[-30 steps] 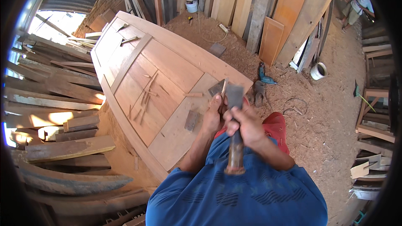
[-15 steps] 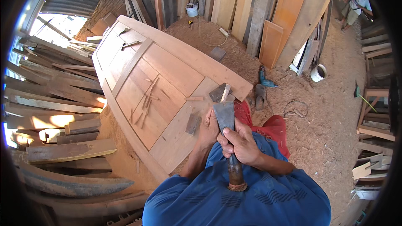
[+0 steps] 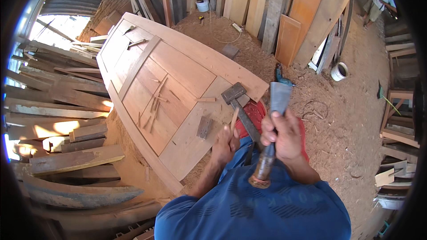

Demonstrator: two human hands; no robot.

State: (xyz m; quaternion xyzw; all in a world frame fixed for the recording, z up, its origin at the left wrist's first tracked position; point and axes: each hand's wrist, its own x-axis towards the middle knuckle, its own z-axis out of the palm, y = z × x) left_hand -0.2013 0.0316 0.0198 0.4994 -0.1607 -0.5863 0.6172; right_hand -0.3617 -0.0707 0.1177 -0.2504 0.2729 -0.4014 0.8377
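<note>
My right hand (image 3: 287, 138) is wrapped round a wide chisel (image 3: 279, 98), its broad steel blade pointing away and its worn wooden handle toward my body. In my closed left hand (image 3: 225, 146) a thin wooden stick (image 3: 234, 120) stands up from the fingers. Beyond the hands, a hammer (image 3: 234, 92) rests with its head on the corner of a panelled wooden door (image 3: 189, 160) and its handle slanting toward my lap. A small dark wood block (image 3: 204, 127) lies on the door beside my left hand. Several thin wood slivers (image 3: 155, 100) are scattered farther up the door.
Two more hand tools, one a hammer-like tool (image 3: 136, 43), lie at the door's far end. Stacked planks (image 3: 75, 158) line the left side; boards (image 3: 253, 4) lean behind. A blue power drill (image 3: 283, 75) and white bucket (image 3: 339, 72) stand on the sawdust floor. Another person (image 3: 380, 2) is far right.
The hands have moved apart. My right hand has carried the chisel to the right, away from the stick, which my left hand still holds. The hammer now shows more fully.
</note>
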